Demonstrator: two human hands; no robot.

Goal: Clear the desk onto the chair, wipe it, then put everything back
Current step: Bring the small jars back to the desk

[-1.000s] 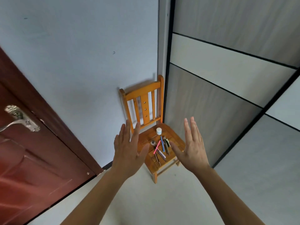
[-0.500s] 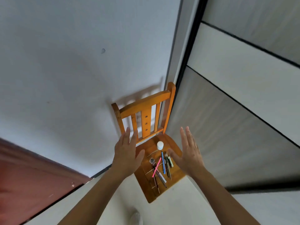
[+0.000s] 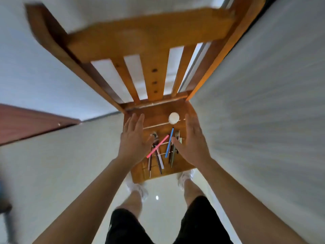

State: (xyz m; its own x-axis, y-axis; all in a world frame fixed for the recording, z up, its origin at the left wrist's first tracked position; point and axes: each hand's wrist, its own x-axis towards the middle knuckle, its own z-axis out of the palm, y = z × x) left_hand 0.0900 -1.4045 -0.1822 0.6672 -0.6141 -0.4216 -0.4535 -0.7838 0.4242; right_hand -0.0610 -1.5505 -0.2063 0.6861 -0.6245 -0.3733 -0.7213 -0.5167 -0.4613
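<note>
An orange wooden chair stands right below me, its slatted seat holding several pens. A pink pen lies crossed over darker ones, a blue pen lies beside it, and a small white round jar stands near the backrest. A small dark metal clip sits at the pens' upper left. My left hand hovers flat over the seat's left side, fingers spread, empty. Over the right side my right hand is spread the same way, its thumb near the blue pen. The desk is out of view.
A white wall is behind the chair and a grey panelled wardrobe runs close along its right. A dark red door is at the left. My legs and white shoes stand on pale floor tiles at the seat's front edge.
I have stepped up to the chair and tilted down, so it now fills the view. Both open hands have come down from in front of the chair to just over the seat.
</note>
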